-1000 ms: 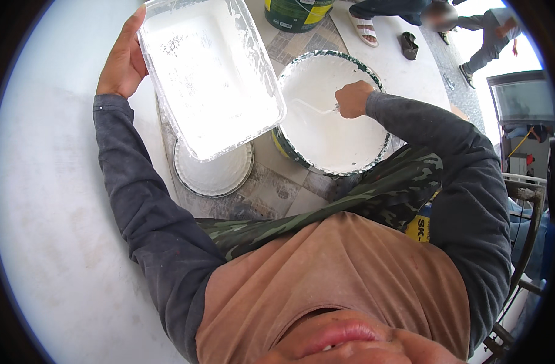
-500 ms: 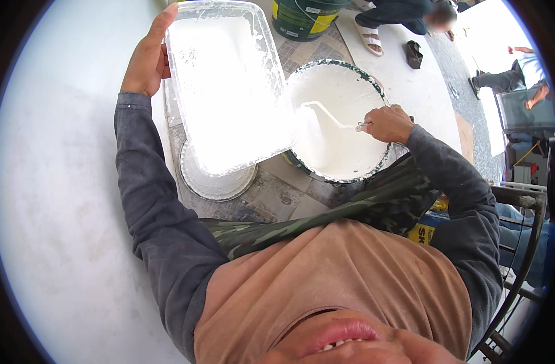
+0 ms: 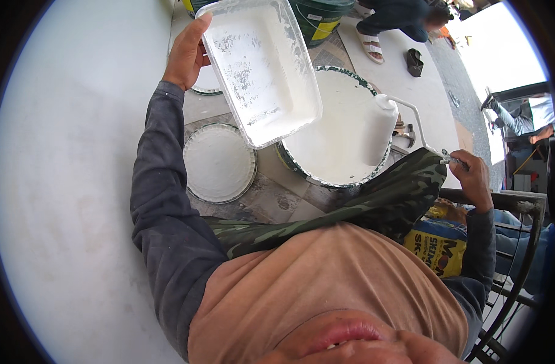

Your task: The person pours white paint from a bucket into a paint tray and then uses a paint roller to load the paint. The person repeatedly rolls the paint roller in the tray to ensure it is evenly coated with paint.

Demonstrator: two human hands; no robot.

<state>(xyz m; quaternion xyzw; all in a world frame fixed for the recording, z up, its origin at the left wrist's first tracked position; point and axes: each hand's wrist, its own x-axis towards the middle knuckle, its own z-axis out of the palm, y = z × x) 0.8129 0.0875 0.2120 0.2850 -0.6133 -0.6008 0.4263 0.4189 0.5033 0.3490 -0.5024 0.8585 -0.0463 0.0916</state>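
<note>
The left hand [image 3: 188, 57] is partly closed, its thumb along the far left corner of a translucent rectangular plastic tray [image 3: 283, 64] and its fingers bent against the tray's outer wall. Nearer the body than these fingers lies a round, white-coated bucket lid [image 3: 220, 165]. The tray stretches rightward from them, tilted, its inside smeared with white paint. Beyond the tray, right of the left fingers, stands a dark green bucket [image 3: 326, 13]. Farther right, between the two hands, the open paint bucket [image 3: 352, 184] has a white-spattered green rim, which the tray partly overlaps in view. A paint roller's white sleeve [image 3: 380, 130] is over this bucket's right side, left of the right fingers; whether it touches the paint I cannot tell. A hammer [image 3: 410, 134] lies past the bucket, left of those fingers. A blue-and-yellow bag [image 3: 438, 246] sits below them, toward the body. The right hand [image 3: 473, 177] is curled closed around the paint roller's handle.
</note>
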